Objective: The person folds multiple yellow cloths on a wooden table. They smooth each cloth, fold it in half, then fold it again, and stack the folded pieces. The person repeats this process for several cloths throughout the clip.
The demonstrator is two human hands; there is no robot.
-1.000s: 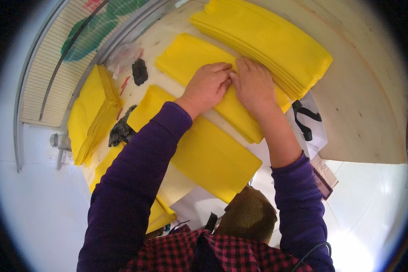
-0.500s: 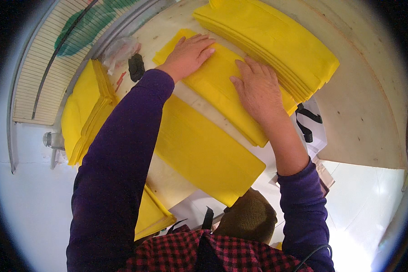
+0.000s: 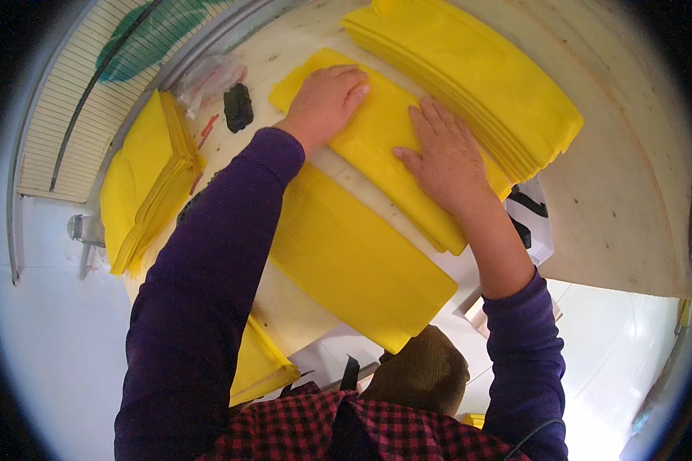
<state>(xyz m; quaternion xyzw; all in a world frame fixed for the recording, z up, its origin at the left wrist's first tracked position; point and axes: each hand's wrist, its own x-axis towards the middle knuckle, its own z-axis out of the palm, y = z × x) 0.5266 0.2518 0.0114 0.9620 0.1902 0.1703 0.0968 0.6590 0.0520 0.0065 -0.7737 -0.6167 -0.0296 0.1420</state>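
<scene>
Yellow fabric, had that flat on the pale table, between a thicker yellow pile and a nearer yellow panel. Had left hand over the upper-left end, fingers pressed together, couldn't tell if pinching; rested right hand palm-down further along, fingers slightly spread. Saw a black bundle off left.

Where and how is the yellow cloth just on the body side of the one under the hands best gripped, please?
I'd take the yellow cloth by its lower-right end, from the body side: it lies flat, and that end seems to jut past the table, leaving room to pinch above and below.
</scene>
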